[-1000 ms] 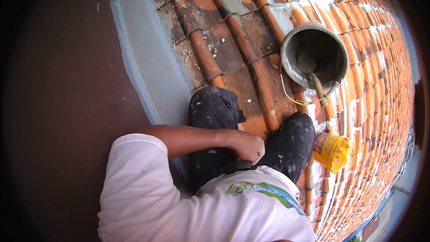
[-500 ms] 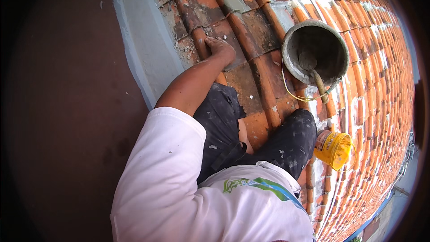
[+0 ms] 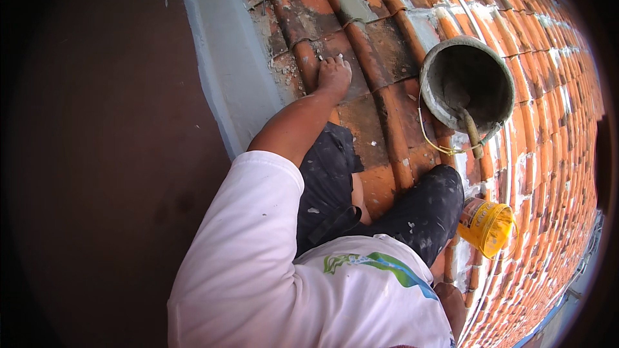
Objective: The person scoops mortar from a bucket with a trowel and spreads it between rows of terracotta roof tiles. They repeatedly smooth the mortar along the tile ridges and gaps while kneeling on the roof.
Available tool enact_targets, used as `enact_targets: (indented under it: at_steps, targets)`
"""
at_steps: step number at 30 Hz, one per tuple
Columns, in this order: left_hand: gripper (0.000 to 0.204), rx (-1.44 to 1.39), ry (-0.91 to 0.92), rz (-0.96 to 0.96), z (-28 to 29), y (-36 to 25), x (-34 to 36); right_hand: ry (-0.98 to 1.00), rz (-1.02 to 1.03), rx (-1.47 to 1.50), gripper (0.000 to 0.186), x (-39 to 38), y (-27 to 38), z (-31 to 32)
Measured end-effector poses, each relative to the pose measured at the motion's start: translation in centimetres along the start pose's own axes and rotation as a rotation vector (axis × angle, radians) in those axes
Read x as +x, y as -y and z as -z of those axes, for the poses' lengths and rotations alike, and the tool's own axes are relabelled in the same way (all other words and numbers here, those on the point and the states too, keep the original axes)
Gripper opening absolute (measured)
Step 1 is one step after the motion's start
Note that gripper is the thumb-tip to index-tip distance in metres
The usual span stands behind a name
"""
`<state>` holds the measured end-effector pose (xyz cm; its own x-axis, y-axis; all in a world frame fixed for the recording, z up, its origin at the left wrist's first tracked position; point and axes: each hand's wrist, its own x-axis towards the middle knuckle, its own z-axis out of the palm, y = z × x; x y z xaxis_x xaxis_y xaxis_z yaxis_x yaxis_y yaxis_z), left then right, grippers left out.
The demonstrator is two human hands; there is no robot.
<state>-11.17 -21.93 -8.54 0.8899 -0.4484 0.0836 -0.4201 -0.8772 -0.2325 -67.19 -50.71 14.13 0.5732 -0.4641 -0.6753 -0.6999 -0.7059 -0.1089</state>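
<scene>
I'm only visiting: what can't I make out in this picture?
All in the head view:
- Left hand: its back hides whether its fingers hold anything.
- Bare skin, lower right: the shirt partly covers it; hand or arm is unclear.
- Bucket: shadow obscures its bottom and the tool end inside.
- Far roof tiles: too small near the rim.

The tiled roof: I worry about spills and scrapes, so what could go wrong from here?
The grey bucket, with a trowel inside, sits on ridged tiles and might tip. The yellow pail is close beside the right knee, so a shift could knock it. Loose chips near the left hand may scrape it.
</scene>
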Motion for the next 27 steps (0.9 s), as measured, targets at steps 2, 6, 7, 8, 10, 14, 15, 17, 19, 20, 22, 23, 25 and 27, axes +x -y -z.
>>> enact_targets:
  at_steps: [2, 6, 7, 8, 10, 14, 15, 17, 19, 20, 22, 23, 25, 27]
  targets:
    - [0.019, -0.007, -0.007, -0.041, 0.0, 0.5, -0.1, 0.044, 0.033, -0.104, 0.019, 0.5, 0.1, 0.6]
    - [0.015, -0.316, -0.129, -0.018, 1.3, 2.6, 0.1, -0.187, 0.179, 0.071, 0.017, 2.0, 0.7, 2.1]
    - [0.014, -0.354, -0.144, 0.018, 1.8, 3.2, 0.1, -0.136, 0.130, 0.145, 0.018, 2.4, 0.9, 2.4]
    - [0.013, -0.393, -0.156, 0.056, 2.4, 3.9, -0.1, -0.108, 0.108, 0.111, 0.018, 2.7, 1.1, 2.6]
    - [0.009, -0.502, -0.331, -0.036, 3.9, 7.8, -0.1, -0.089, 0.131, 0.114, 0.019, 3.3, 1.6, 2.7]
    - [0.013, -0.375, -0.024, 0.252, 5.6, 13.9, -3.0, -0.042, 0.127, 0.101, 0.022, 4.2, 2.6, 2.3]
    - [0.015, -0.309, 0.047, 0.318, 5.6, 14.4, -3.4, -0.041, 0.162, 0.107, 0.022, 4.3, 2.9, 2.2]
    - [0.017, -0.257, -0.017, 0.327, 5.3, 13.9, -3.9, -0.033, 0.175, 0.116, 0.021, 4.8, 3.7, 2.2]
    - [0.021, -0.297, -0.102, 0.231, 5.0, 11.9, -3.2, -0.058, 0.208, 0.148, 0.021, 5.3, 4.4, 2.3]
    - [0.024, -0.359, -0.164, 0.125, 4.8, 10.5, -2.3, -0.066, 0.216, 0.165, 0.022, 5.4, 4.8, 2.4]
    - [0.032, -0.244, -0.196, -0.008, 4.5, 7.6, -1.5, -0.076, 0.218, 0.187, 0.021, 5.5, 5.4, 2.7]
    - [0.037, -0.065, -0.164, -0.039, 4.4, 6.2, -1.3, -0.081, 0.249, 0.231, 0.021, 5.5, 5.6, 2.7]
    - [0.053, 0.206, -0.074, 0.004, 4.1, 4.1, -0.9, -0.097, 0.220, 0.212, 0.020, 5.4, 5.9, 2.8]
    - [0.049, 0.163, 0.039, 0.049, 4.1, 3.3, 0.2, -0.111, 0.198, 0.228, 0.020, 5.3, 6.1, 2.5]
